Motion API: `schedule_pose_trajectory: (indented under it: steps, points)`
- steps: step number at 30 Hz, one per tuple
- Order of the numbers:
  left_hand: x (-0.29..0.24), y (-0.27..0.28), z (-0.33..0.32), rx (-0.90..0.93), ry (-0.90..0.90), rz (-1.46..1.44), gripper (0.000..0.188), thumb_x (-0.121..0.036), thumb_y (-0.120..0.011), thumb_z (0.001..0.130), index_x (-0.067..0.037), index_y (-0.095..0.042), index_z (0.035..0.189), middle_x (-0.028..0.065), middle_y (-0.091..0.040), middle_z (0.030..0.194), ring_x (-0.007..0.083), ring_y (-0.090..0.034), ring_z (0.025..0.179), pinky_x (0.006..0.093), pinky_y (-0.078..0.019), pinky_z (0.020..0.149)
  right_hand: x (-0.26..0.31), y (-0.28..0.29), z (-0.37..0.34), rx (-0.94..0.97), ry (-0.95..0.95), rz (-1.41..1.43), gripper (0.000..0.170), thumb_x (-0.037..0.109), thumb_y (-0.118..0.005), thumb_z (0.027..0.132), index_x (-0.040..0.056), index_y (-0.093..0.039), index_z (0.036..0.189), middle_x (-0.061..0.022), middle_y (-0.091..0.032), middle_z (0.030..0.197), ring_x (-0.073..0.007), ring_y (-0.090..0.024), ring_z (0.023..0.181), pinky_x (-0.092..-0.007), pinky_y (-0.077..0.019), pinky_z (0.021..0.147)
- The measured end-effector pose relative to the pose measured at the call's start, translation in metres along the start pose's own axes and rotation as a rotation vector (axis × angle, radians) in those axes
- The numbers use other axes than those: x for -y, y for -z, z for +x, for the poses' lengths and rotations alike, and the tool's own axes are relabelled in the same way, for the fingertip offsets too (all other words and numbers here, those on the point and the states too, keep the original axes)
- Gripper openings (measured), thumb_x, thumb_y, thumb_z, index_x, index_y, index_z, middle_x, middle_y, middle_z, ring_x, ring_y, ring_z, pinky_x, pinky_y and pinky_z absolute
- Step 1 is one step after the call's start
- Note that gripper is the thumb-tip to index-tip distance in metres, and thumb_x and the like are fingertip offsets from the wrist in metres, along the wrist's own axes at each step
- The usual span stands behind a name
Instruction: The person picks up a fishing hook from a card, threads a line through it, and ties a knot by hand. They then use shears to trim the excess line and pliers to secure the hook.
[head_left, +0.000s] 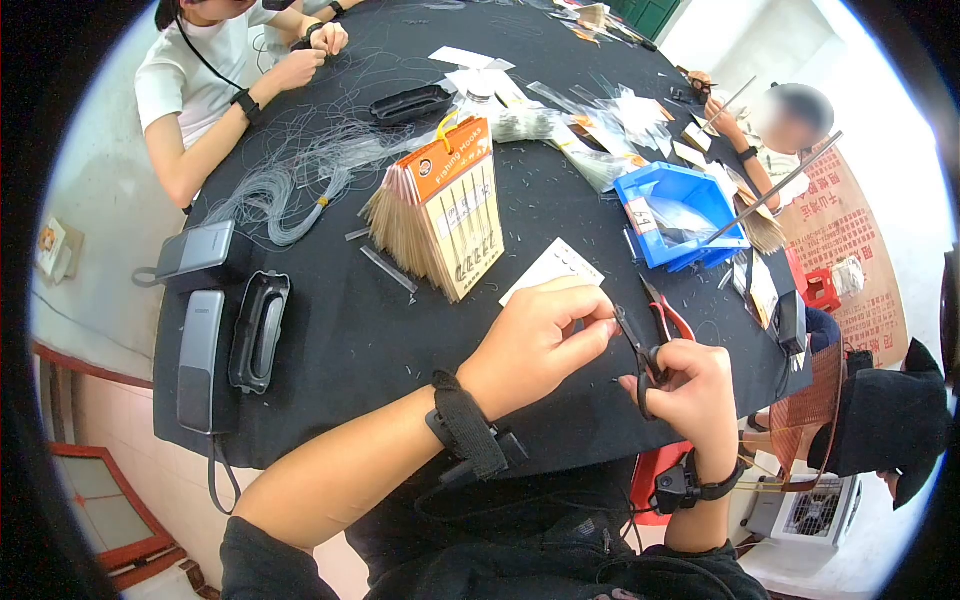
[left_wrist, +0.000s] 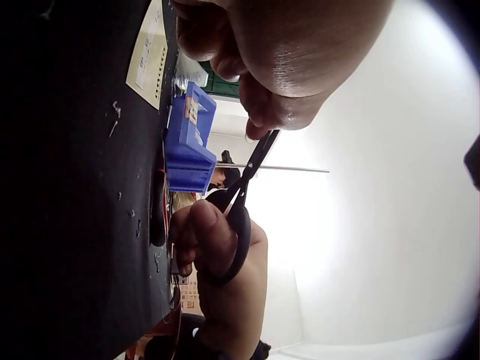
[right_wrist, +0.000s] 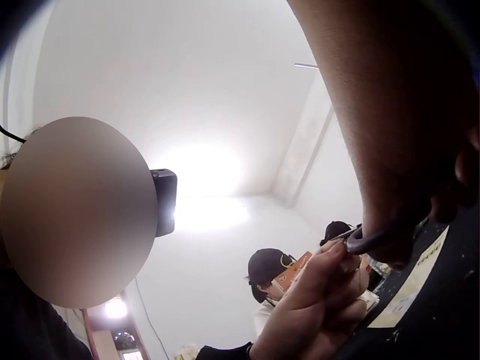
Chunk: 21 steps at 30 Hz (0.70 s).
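Observation:
Black scissors (head_left: 640, 348) are in my right hand (head_left: 697, 388), its fingers through the handle loops, and their tips reach my left fingertips. My left hand (head_left: 545, 345) pinches something too small to make out between thumb and forefinger. The left wrist view shows the scissors (left_wrist: 259, 159) running up to the left hand (left_wrist: 289, 60), with the right hand (left_wrist: 236, 277) below. Beyond the left hand lies a pale card (head_left: 548, 270) with a row of small dark marks. Pliers with red handles (head_left: 682, 322) lie just past the scissors.
A fan of fishing-hook cards (head_left: 462, 215) stands behind the pale card. At the right is a blue bin (head_left: 690, 262) with plastic bags and a metal rod. Coiled clear line (head_left: 290, 215), grey power banks (head_left: 205, 350) and a black case (head_left: 260, 335) lie at the left. Other people sit around the table.

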<state>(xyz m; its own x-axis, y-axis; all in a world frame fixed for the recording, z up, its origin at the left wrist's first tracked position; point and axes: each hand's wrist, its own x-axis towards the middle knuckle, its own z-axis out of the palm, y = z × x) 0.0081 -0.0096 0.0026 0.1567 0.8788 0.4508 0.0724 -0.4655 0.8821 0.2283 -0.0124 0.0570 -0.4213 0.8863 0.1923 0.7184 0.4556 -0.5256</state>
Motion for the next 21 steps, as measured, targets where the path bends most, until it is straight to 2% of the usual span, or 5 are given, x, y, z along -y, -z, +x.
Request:
schedule_pose_trajectory:
  steps: [7, 10, 13, 16, 21]
  points:
    - [-0.0004, 0.0001, -0.0005, 0.000, 0.013, -0.013, 0.010, -0.011, -0.066, 0.090, -0.001, -0.067, 0.091, 0.0014, -0.054, 0.075, 0.0068, -0.046, 0.061, 0.0250, -0.0365, 0.054, 0.0001, -0.0002, -0.0002, 0.012, -0.022, 0.007, 0.036, 0.015, -0.086, 0.063, 0.0009, -0.053, 0.057, -0.0062, -0.048, 0.053, -0.0151, -0.046, 0.045, -0.0294, -0.0353, 0.045]
    - [-0.0058, 0.0002, -0.0008, -0.004, 0.075, -0.029, 0.016, -0.016, -0.065, 0.087, 0.000, -0.064, 0.088, 0.0113, -0.058, 0.076, 0.0226, -0.056, 0.067, 0.0334, -0.0432, 0.062, 0.0024, -0.0003, -0.0001, 0.006, -0.028, 0.012, 0.037, 0.015, -0.086, 0.063, 0.0004, -0.052, 0.058, -0.0064, -0.048, 0.053, -0.0151, -0.045, 0.045, -0.0294, -0.0347, 0.045]
    - [-0.0051, 0.0002, -0.0005, 0.000, 0.082, -0.025, 0.016, -0.016, -0.065, 0.087, -0.001, -0.064, 0.088, 0.0107, -0.058, 0.076, 0.0212, -0.055, 0.066, 0.0329, -0.0427, 0.061, 0.0012, -0.0014, -0.0002, 0.001, -0.020, 0.004, 0.037, 0.014, -0.086, 0.063, 0.0002, -0.052, 0.058, -0.0064, -0.048, 0.053, -0.0152, -0.045, 0.045, -0.0295, -0.0347, 0.045]
    - [-0.0008, 0.0000, -0.0010, -0.004, 0.034, -0.016, 0.012, -0.012, -0.067, 0.090, -0.001, -0.068, 0.093, 0.0015, -0.055, 0.076, 0.0066, -0.047, 0.062, 0.0247, -0.0369, 0.054, 0.0021, -0.0021, -0.0007, -0.004, -0.035, 0.004, 0.037, 0.014, -0.085, 0.063, 0.0002, -0.052, 0.058, -0.0066, -0.048, 0.053, -0.0156, -0.045, 0.045, -0.0298, -0.0347, 0.045]
    - [-0.0014, -0.0005, -0.0012, -0.012, 0.056, -0.012, 0.011, -0.012, -0.067, 0.089, -0.001, -0.068, 0.091, 0.0005, -0.055, 0.074, 0.0058, -0.046, 0.061, 0.0247, -0.0365, 0.054, -0.0006, -0.0049, -0.0019, -0.052, -0.009, 0.009, 0.036, 0.011, -0.085, 0.062, 0.0007, -0.051, 0.057, -0.0066, -0.049, 0.054, -0.0167, -0.045, 0.046, -0.0297, -0.0350, 0.046]
